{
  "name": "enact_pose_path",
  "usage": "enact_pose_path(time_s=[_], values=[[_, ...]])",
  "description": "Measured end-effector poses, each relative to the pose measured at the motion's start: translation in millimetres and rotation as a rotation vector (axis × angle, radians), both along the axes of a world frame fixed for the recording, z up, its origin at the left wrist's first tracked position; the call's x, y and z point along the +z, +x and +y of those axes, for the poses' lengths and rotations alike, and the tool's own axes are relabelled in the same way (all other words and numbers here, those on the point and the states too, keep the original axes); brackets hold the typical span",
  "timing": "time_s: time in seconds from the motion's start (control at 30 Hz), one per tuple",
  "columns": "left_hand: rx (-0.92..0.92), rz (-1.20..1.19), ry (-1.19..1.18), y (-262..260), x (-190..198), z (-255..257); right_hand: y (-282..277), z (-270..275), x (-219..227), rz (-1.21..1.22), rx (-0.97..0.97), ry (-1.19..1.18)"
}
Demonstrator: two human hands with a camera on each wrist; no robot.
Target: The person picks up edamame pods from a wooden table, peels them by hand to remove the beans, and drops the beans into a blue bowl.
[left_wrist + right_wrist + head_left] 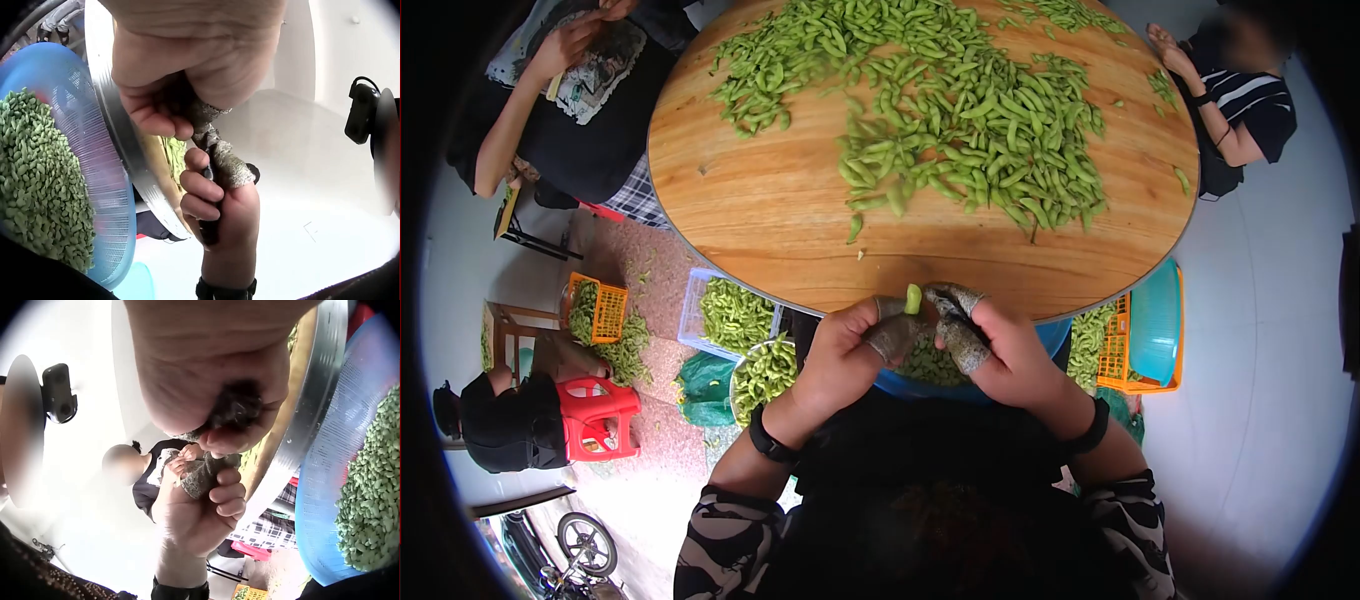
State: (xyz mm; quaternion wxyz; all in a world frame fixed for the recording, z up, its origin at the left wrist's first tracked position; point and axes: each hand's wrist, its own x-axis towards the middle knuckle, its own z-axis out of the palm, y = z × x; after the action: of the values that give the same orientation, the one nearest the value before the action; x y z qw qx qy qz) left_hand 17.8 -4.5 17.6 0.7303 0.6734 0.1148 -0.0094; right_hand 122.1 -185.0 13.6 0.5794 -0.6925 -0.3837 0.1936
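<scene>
Green pod (913, 299) pinched by my left fingers (888, 342); right fingers (201, 186) curl round something dark (210, 231); basin (111, 206) beneath presumably catches beans (44, 187).

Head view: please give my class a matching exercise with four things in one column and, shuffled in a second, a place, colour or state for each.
Column one
1. Pod heap
2. Left hand
3. Stool
4. Motorcycle

Column two
A. red
B. at the picture's bottom edge
C. holding a single pod
D. spread on the wooden table

Pairs: 1-D, 2-C, 3-A, 4-B
</scene>
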Motion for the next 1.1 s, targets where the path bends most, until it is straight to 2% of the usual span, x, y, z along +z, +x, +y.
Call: enact_pose_path(time_s=[0.07, 0.27, 0.33, 0.37, 0.43, 0.47, 0.5, 0.53, 0.57, 0.6, 0.63, 0.67, 0.7, 0.77, 0.8, 0.83, 0.87, 0.9, 0.97, 1.03, 1.1], values=[[-0.012, 0.003, -0.034, -1, 1, -1, -2, -5, -5, 0.018, 0.086, -0.031], [-0.027, 0.012, 0.079, -3, -6, -8, -6, -9, -9, -0.001, 0.122, -0.128], [0.070, -0.432, 0.757, -2, -10, -13, -13, -6, -1, 0.035, 0.072, -0.085], [0.073, -0.431, 0.757, -5, -13, -14, -15, -4, 2, 0.068, 0.020, -0.041], [0.043, -0.439, 1.003, -9, -17, -16, -13, -5, -2, 0.110, 0.041, -0.055], [0.046, -0.438, 1.005, -9, -16, -15, -12, -6, -3, 0.153, 0.058, -0.069], [0.017, -0.466, 0.867, -7, -14, -13, -10, -8, 0, 0.150, 0.061, -0.068], [-0.012, -0.490, 0.729, -5, -12, -10, -7, -11, 7, 0.539, 0.122, -0.110], [-0.010, -0.490, 0.730, -6, -10, -4, -5, -14, 12, 0.929, 0.183, -0.153], [-0.171, -0.198, 0.122, -8, -7, 4, -4, -17, 15, 0.930, 0.185, -0.154], [-0.317, 0.104, -0.486, -9, -6, 8, -6, -20, 18, 1.131, 0.283, -0.047], [-0.336, 0.091, -0.627, -11, -9, 7, -7, -22, 19, 1.329, 0.381, 0.068], [-0.341, 0.094, -0.628, -10, -7, 4, -6, -20, 19, 1.331, 0.376, 0.071], [-0.167, -0.059, 0.075, -7, -4, -5, -6, -16, 18, 1.058, 0.150, -0.117], [-0.113, -0.316, 0.619, -4, -5, -6, -10, -17, 14, 1.063, 0.143, -0.119], [-0.117, -0.314, 0.615, -3, -5, -7, -13, -17, 8, 0.913, 0.145, -0.131], [-0.079, -0.425, 0.946, -3, -4, -8, -15, -16, 5, 0.762, 0.149, -0.143], [-0.034, -0.535, 1.279, -2, -3, -9, -16, -15, 6, 0.763, 0.149, -0.142], [-0.008, -0.577, 1.338, 2, -8, -10, -16, -13, 7, 0.728, 0.063, -0.152], [0.014, -0.622, 1.394, 1, -10, -11, -16, -14, 7, 0.752, 0.062, -0.135], [-0.101, -0.267, 0.595, -6, -11, -12, -14, -18, 9, 0.778, 0.056, -0.121]])
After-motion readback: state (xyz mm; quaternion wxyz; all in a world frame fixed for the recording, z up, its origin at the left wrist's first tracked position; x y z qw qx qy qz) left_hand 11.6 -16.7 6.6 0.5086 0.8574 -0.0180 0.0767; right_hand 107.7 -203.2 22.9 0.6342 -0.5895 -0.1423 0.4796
